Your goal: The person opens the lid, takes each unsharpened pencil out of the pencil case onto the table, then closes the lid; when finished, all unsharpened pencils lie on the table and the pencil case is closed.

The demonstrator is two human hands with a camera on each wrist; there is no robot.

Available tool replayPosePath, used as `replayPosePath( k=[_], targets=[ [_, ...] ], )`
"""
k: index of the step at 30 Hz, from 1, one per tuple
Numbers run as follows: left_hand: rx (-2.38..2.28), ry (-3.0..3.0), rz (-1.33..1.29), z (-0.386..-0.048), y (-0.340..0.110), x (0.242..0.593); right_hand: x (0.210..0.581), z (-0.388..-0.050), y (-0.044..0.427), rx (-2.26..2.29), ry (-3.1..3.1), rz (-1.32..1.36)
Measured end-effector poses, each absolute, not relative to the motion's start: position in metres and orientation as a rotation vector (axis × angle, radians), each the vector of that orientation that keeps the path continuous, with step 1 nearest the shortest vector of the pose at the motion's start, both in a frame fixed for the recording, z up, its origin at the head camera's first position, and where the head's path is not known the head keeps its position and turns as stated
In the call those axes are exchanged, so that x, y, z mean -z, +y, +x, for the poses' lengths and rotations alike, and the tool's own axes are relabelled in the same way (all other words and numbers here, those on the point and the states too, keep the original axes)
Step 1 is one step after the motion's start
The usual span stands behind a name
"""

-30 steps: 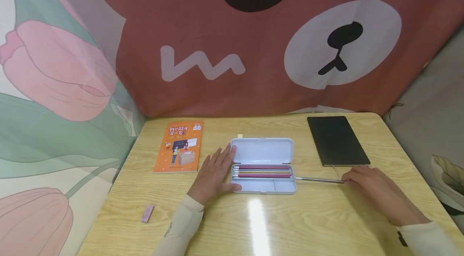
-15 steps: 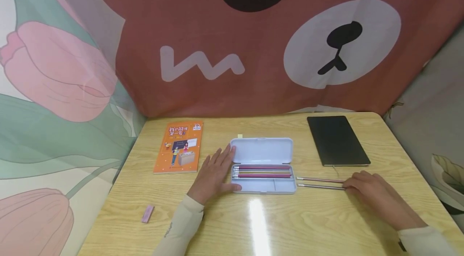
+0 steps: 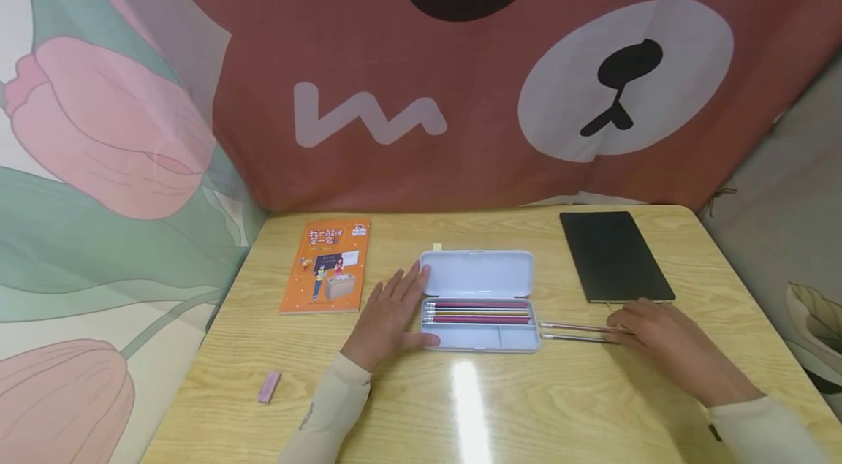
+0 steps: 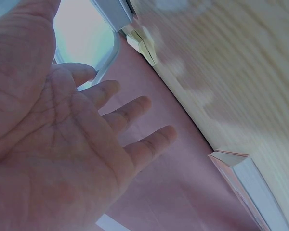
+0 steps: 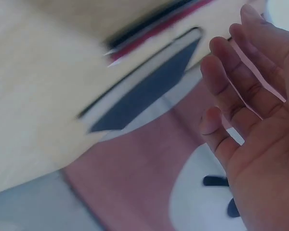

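An open white pencil case (image 3: 467,337) holds several pencils (image 3: 480,313) in its rear compartment; its lid (image 3: 476,274) is folded back. My left hand (image 3: 388,318) rests at the case's left side, thumb at the lower tray, fingers beside the lid; its palm (image 4: 62,130) fills the left wrist view. Right of the case, a reddish pencil (image 3: 579,326) and a dark pencil (image 3: 575,337) lie side by side. Over their right ends is my right hand (image 3: 677,347). The right wrist view shows this hand (image 5: 260,120) with fingers loosely bent, apart from the pencils (image 5: 154,30).
An orange book (image 3: 327,267) lies at the back left, a black notebook (image 3: 616,256) at the back right. A small pink eraser (image 3: 269,386) is at the front left. A pale yellow object (image 3: 437,247) shows behind the lid. Printed cloth hangs behind the wooden table (image 3: 552,405).
The pencils beside the case, lined up together at first, now lie apart as two. My right hand has let go of them and shifted slightly left over their ends. The left hand has stayed put.
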State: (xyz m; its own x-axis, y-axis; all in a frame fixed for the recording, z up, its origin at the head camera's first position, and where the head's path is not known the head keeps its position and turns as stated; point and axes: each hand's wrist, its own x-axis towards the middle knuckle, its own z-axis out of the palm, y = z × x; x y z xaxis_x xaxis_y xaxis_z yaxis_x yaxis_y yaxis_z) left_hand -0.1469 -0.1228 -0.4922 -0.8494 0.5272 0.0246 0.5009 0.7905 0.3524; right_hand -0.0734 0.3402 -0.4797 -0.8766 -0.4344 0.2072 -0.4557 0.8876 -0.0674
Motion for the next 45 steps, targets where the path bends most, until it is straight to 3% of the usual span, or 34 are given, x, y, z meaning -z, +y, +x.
replayPosePath(
  k=[18, 45],
  targets=[
    [-0.556, 2.908, 0.835, -0.146, -0.123, 0.493, 0.469, -0.134, 0.200, -0.267, -2.739, 1.095],
    [-0.555, 2.920, 0.829, -0.146, -0.122, 0.493, 0.500, -0.139, 0.182, 0.044, -2.697, 1.029]
  ],
)
